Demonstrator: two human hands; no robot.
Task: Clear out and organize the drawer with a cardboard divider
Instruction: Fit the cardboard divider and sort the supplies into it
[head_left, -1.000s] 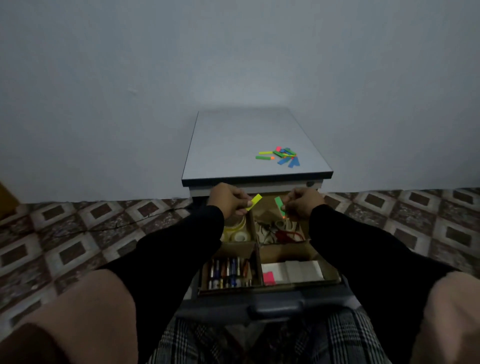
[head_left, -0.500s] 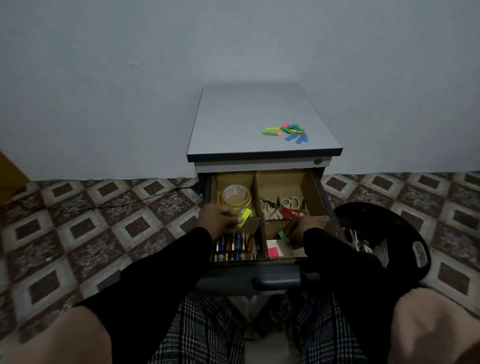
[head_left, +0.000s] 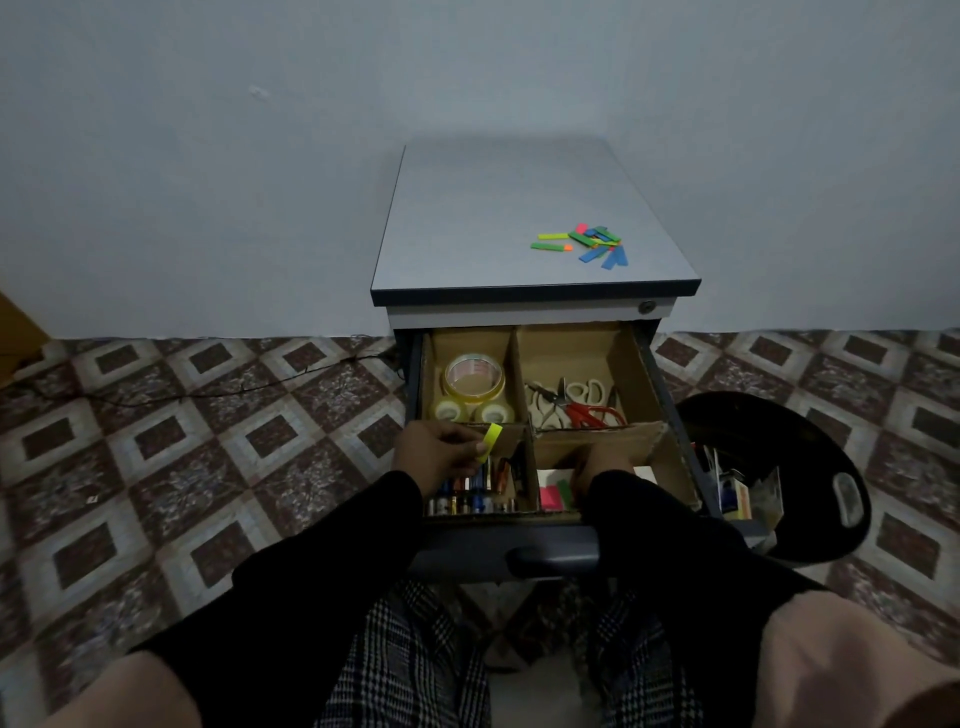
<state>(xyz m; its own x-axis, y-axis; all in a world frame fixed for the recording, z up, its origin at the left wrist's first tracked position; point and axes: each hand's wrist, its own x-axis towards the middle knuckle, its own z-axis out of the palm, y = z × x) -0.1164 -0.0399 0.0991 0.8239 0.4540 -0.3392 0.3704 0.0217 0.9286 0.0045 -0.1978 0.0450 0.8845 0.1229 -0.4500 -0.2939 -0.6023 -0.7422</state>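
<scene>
The drawer (head_left: 670, 395) of the small cabinet (head_left: 519, 218) stood pulled out, split into four compartments by a cardboard divider (head_left: 597, 441). The left hand (head_left: 439, 457) pinched a yellow sticky tab (head_left: 491, 439) between thumb and fingers, above the near-left compartment where batteries (head_left: 470, 493) lay in rows. The right hand (head_left: 597, 467) reached down into the near-right compartment, over pink and green sticky notes (head_left: 556, 493); whether its fingers held anything could not be told. Tape rolls (head_left: 472, 382) sat in the far-left compartment, scissors (head_left: 576, 402) and pliers in the far-right one. A loose pile of coloured tabs (head_left: 587, 244) lay on the cabinet top. A black bin (head_left: 810, 467) stood just right of the drawer.
</scene>
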